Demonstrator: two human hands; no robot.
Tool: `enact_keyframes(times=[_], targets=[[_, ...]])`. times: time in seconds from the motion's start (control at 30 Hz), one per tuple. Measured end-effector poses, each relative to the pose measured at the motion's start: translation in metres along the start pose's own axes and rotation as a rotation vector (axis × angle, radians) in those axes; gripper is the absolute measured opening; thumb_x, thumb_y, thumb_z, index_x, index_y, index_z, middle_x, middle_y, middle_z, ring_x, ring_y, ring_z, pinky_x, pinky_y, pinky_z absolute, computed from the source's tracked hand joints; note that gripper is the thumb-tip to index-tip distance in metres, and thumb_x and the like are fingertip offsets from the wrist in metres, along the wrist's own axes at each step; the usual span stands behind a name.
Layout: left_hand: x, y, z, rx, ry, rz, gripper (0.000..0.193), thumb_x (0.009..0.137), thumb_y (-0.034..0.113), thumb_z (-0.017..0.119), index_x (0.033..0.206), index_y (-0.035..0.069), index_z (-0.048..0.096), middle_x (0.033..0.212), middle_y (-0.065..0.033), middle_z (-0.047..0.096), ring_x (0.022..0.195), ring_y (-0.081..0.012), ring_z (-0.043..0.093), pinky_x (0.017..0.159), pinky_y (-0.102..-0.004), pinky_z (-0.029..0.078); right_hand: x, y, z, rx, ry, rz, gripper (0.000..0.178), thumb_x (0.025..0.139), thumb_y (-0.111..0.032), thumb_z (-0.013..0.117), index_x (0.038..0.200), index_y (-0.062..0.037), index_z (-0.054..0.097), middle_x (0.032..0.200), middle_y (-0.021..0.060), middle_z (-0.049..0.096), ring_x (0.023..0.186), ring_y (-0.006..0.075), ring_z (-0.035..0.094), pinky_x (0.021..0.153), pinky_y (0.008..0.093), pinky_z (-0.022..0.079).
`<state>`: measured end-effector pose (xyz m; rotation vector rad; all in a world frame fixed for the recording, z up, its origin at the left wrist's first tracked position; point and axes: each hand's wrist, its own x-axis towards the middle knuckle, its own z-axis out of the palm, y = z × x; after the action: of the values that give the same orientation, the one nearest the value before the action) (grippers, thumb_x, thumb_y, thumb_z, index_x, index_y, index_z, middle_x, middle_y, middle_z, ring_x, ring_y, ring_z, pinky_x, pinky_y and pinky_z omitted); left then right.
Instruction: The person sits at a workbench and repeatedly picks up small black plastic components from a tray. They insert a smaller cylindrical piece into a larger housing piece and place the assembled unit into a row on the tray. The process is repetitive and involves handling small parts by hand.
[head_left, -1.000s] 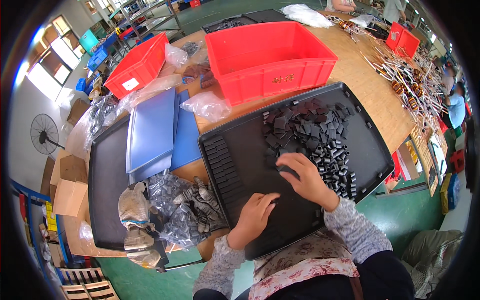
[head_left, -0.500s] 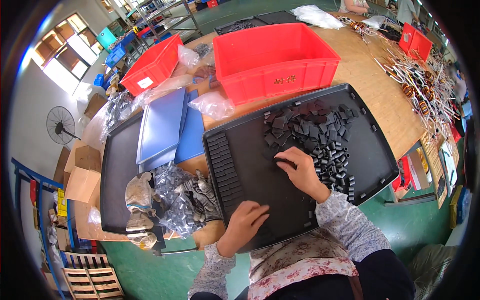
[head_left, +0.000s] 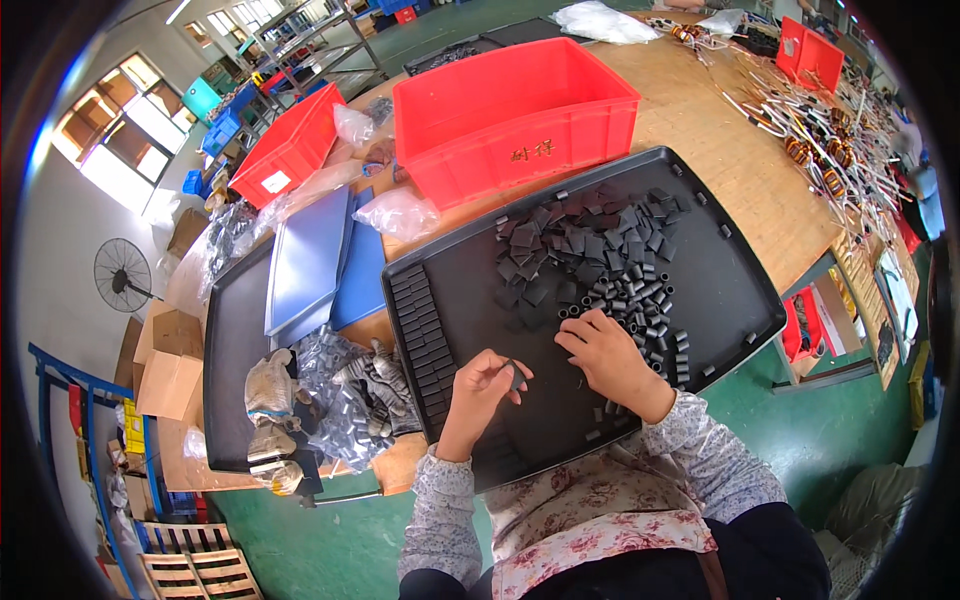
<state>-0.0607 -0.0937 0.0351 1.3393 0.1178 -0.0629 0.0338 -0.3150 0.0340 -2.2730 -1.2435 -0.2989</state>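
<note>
My left hand [head_left: 480, 392], above the left part of a black tray [head_left: 520, 425], pinches a small flat black piece [head_left: 517, 375] between thumb and fingers. My right hand [head_left: 607, 358] is at the near edge of a pile of short black tubes [head_left: 655, 305]; its fingertips are drawn together over the tray, and whatever they hold is hidden. Beyond the tubes, flat black pieces [head_left: 595, 245] lie in a loose heap. More black pieces [head_left: 422, 325] are lined up neatly along the tray's left side.
A large red bin [head_left: 520, 160] stands behind the tray, with a second red bin [head_left: 290, 145] farther left. Blue folders [head_left: 305, 265], striped gloves [head_left: 382, 385] and a clear bag of grey parts [head_left: 335, 400] lie to the left. Bundled wires [head_left: 825, 155] cover the table's far right.
My left hand has moved up and now pinches a flat black piece. My right hand has shifted from the flat pieces toward the tubes. The whole view has shifted slightly.
</note>
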Motion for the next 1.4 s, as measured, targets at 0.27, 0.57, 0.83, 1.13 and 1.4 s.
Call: enact_keyframes(times=[0.27,0.57,0.83,1.13,1.4], targets=[[-0.001,-0.022,0.002,0.137,-0.007,-0.021,0.018,0.088,0.004,0.074,0.102,-0.002,0.065,0.089,-0.0071,0.068,0.076,-0.0102,0.064,0.067,-0.024,0.053,-0.002,-0.01,0.021,0.172,0.165,0.069,0.028,0.073,0.002,0.073,0.098,-0.0045,0.064,0.095,0.0086,0.063,0.093,0.0298,0.057,0.08,0.0344,0.05],[-0.004,-0.018,0.008,0.173,-0.077,-0.074,0.016,0.087,0.002,0.074,0.101,-0.003,0.067,0.09,-0.0063,0.069,0.078,-0.0116,0.066,0.072,-0.0258,0.055,0.002,-0.032,0.025,1.333,0.031,0.576,0.011,0.095,-0.009,0.068,0.092,-0.0009,0.061,0.083,-0.0013,0.062,0.075,0.004,0.058,0.064,0.0244,0.05],[-0.007,-0.016,0.001,0.092,-0.05,-0.088,0.021,0.089,0.005,0.072,0.108,-0.004,0.067,0.095,-0.0071,0.07,0.08,-0.0133,0.066,0.075,-0.0271,0.055,0.008,-0.028,0.012,0.815,0.066,0.113,0.012,0.082,-0.001,0.073,0.093,-0.0029,0.067,0.096,0.0085,0.068,0.087,0.0253,0.065,0.075,0.0351,0.053],[-0.015,0.005,-0.001,1.03,0.237,0.469,0.024,0.073,0.006,0.08,0.096,0.005,0.074,0.091,-0.0105,0.069,0.088,-0.0301,0.064,0.076,-0.0393,0.054,0.038,0.009,0.026,0.212,0.116,-0.006,0.044,0.076,-0.004,0.075,0.116,-0.0036,0.059,0.114,0.0105,0.063,0.112,0.0308,0.057,0.095,0.0402,0.047],[-0.036,0.0,-0.009,1.175,0.189,0.508,0.022,0.064,0.008,0.087,0.081,0.004,0.073,0.087,-0.0082,0.069,0.092,-0.0278,0.064,0.079,-0.0372,0.053,0.028,0.016,0.037,0.111,0.06,-0.095,0.034,0.072,0.0,0.071,0.105,-0.0043,0.063,0.099,0.0071,0.064,0.1,0.0257,0.058,0.085,0.0385,0.047]])
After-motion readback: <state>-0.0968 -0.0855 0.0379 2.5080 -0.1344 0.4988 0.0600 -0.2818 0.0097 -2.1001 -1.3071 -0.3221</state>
